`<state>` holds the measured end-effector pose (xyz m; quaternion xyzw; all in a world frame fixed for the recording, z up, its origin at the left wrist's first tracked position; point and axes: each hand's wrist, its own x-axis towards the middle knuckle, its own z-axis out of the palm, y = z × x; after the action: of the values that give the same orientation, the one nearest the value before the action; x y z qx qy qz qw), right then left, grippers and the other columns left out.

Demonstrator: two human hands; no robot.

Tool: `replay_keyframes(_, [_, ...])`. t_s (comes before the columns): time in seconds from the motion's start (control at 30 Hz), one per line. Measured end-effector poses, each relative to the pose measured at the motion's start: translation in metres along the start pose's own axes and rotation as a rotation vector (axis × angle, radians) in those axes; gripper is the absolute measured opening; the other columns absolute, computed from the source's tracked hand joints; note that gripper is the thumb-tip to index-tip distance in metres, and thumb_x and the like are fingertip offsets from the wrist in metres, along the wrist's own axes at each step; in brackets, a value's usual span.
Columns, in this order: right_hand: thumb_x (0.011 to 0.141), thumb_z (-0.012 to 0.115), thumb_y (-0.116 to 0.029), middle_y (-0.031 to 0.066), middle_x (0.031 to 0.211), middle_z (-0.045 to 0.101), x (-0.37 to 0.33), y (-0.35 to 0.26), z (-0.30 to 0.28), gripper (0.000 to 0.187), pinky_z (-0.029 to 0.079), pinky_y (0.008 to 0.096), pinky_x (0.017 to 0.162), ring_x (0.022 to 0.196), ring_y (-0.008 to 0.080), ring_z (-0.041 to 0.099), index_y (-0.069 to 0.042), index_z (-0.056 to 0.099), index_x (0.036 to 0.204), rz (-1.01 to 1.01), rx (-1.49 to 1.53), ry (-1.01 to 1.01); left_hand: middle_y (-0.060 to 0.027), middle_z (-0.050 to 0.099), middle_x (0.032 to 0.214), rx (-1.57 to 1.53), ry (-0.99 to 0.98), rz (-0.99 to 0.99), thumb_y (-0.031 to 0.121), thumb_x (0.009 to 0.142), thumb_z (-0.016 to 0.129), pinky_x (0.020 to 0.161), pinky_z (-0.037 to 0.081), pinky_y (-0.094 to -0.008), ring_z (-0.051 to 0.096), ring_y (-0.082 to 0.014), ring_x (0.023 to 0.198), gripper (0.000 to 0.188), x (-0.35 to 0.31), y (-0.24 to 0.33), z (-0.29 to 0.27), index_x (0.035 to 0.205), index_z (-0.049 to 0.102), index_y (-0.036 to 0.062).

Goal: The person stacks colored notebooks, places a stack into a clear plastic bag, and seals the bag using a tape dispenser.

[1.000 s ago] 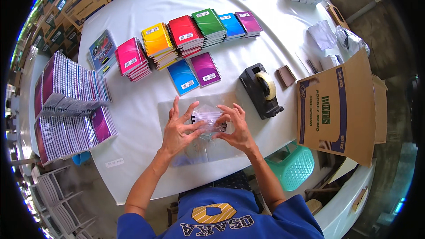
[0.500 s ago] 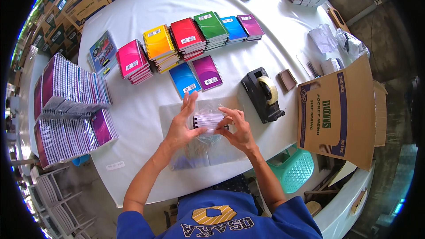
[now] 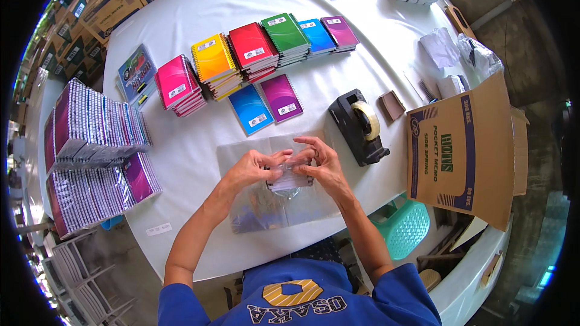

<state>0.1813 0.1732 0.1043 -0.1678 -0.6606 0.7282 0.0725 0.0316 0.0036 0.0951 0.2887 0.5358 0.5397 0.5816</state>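
Observation:
A small stack of notebooks [image 3: 289,182] stands edge-on in front of me, its white page edges showing through a clear plastic wrapper [image 3: 284,192]. With fingers pinched, my left hand [image 3: 258,166] grips the plastic at the stack's left end. My right hand [image 3: 322,166] pinches the plastic at the right, its forefinger raised and bent. Both sets of fingertips come close together over the stack and partly hide it. Beneath lies a pile of flat clear plastic bags [image 3: 251,212].
Piles of colored spiral notebooks [image 3: 252,47] stand beyond my hands, with a blue notebook [image 3: 251,110] and a purple one [image 3: 282,98] before them. A black tape dispenser [image 3: 356,127] and an open carton [image 3: 453,151] are at right. Wrapped notebook stacks [image 3: 99,124] rise at left.
My left hand has gone from spread fingers to a pinch, moving inward over the stack. Both hands have drawn the plastic together, and my right forefinger has lifted.

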Motion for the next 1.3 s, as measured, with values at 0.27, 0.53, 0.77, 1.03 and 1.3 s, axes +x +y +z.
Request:
replay_keyframes(0.27, [0.072, 0.069, 0.005, 0.0020, 0.081, 0.071, -0.008, -0.004, 0.005, 0.049, 0.044, 0.0243, 0.083, 0.087, 0.0071, 0.057, -0.005, 0.060, 0.120, -0.094, 0.021, 0.003, -0.0038, 0.037, 0.151, 0.888, 0.081, 0.167, 0.021, 0.078, 0.074, 0.115, 0.016, -0.0546, 0.013, -0.0323, 0.146, 0.049, -0.021, 0.015, 0.016, 0.126, 0.062, 0.0162])
replay_keyframes(0.53, [0.070, 0.065, 0.008, -0.0034, 0.080, 0.071, -0.021, -0.022, 0.009, 0.060, 0.028, 0.0337, 0.102, 0.089, 0.0125, 0.058, -0.014, 0.060, 0.125, -0.373, -0.711, 0.039, 0.0101, 0.026, 0.155, 1.470, 0.149, 0.284, 0.031, 0.072, 0.078, 0.113, 0.014, -0.0625, 0.008, -0.0342, 0.146, 0.081, -0.041, 0.021, 0.032, 0.143, 0.041, 0.0297])
replay_keyframes(0.77, [0.085, 0.068, -0.006, 0.0011, 0.070, 0.065, -0.073, -0.047, 0.048, 0.035, 0.044, 0.0251, 0.073, 0.068, 0.0086, 0.055, -0.004, 0.060, 0.119, -0.008, 0.050, 0.170, 0.0121, 0.036, 0.150, 1.542, 0.180, 0.354, 0.029, 0.073, 0.077, 0.114, 0.014, -0.0606, 0.016, -0.0321, 0.145, 0.076, -0.041, 0.014, 0.036, 0.141, 0.045, 0.0288])
replay_keyframes(1.03, [0.089, 0.069, -0.019, -0.0028, 0.054, 0.051, -0.080, -0.008, 0.084, 0.021, 0.020, 0.0197, 0.036, 0.039, 0.0018, 0.035, -0.003, 0.059, 0.081, 0.412, 0.422, 0.520, 0.0103, 0.042, 0.146, 1.558, 0.231, 0.411, 0.028, 0.074, 0.076, 0.114, 0.015, -0.0598, 0.023, -0.0329, 0.143, 0.071, -0.044, 0.009, 0.040, 0.139, 0.048, 0.0256])
replay_keyframes(1.3, [0.091, 0.068, -0.020, -0.0037, 0.054, 0.048, -0.088, 0.023, 0.095, 0.023, 0.022, 0.0202, 0.037, 0.041, 0.0022, 0.036, -0.004, 0.056, 0.077, 0.315, 0.348, 0.607, 0.0101, 0.042, 0.146, 1.545, 0.212, 0.417, 0.027, 0.073, 0.077, 0.113, 0.018, -0.0587, 0.026, -0.0325, 0.142, 0.072, -0.045, 0.005, 0.038, 0.139, 0.047, 0.0247])
